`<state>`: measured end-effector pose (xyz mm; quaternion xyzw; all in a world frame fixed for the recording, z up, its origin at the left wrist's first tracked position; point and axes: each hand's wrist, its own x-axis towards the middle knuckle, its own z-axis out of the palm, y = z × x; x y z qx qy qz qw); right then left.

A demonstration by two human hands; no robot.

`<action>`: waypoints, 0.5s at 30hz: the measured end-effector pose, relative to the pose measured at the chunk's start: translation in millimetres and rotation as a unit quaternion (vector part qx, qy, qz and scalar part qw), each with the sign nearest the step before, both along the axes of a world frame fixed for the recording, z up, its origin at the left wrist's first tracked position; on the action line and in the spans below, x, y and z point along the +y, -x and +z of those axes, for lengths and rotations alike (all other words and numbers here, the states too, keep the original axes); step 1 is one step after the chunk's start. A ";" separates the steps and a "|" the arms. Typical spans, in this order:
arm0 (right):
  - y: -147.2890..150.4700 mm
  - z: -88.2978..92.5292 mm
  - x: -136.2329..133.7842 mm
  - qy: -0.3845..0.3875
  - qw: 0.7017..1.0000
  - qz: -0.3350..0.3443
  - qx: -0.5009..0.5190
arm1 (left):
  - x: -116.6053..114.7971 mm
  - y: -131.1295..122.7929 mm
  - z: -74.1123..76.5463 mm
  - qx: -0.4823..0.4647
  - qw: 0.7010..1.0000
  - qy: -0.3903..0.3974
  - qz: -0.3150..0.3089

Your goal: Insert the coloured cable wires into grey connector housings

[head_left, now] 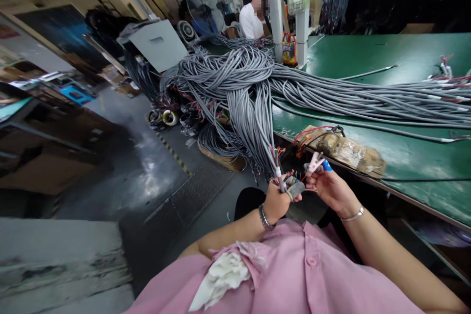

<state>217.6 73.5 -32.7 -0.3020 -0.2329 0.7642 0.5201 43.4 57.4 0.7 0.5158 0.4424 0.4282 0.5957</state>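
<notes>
My left hand [276, 203] is closed around the stripped ends of grey cables, with a grey cover on its thumb. Thin coloured wires [279, 156] fan out from a cable end above that hand, and more poke out beside the thumb. Close by on the right, my right hand [333, 190] pinches a pale pink clip [315, 162]; a blue cover sits on one finger. The clip is near the wire tips, but whether it touches them is hard to make out. From the left hand, a thick bundle of grey cables [248, 117] runs up to the table.
Along the front edge of the green table [415, 157] lies a tape-wrapped block [349, 152] with red and black leads. Many grey cables [353, 95] stretch across the tabletop. White posts [273, 5] stand behind. A person in white [250, 22] sits at the back, near a fan [204, 7].
</notes>
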 end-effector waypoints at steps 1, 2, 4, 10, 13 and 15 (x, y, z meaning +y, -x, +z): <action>-1.1 0.2 -2.4 -0.012 1.000 0.015 -0.014 | -0.5 1.9 -0.6 0.005 1.000 0.000 -0.001; -1.5 1.0 -4.6 -0.026 0.999 0.030 -0.031 | -0.8 3.3 -1.5 0.010 1.000 0.000 -0.002; -0.6 4.0 -7.8 -0.051 0.995 0.049 -0.068 | -1.1 4.6 -4.1 0.023 1.000 0.000 -0.013; 8.4 21.9 -10.2 -0.124 0.970 0.076 -0.193 | 2.4 6.2 -11.4 0.073 0.995 -0.023 -0.071; 12.1 27.4 -12.6 -0.174 0.956 0.088 -0.218 | 8.9 11.3 -9.9 0.110 0.982 -0.030 -0.149; 12.4 25.9 -14.3 -0.191 0.949 0.077 -0.237 | 13.3 14.7 -8.2 0.125 0.974 -0.036 -0.183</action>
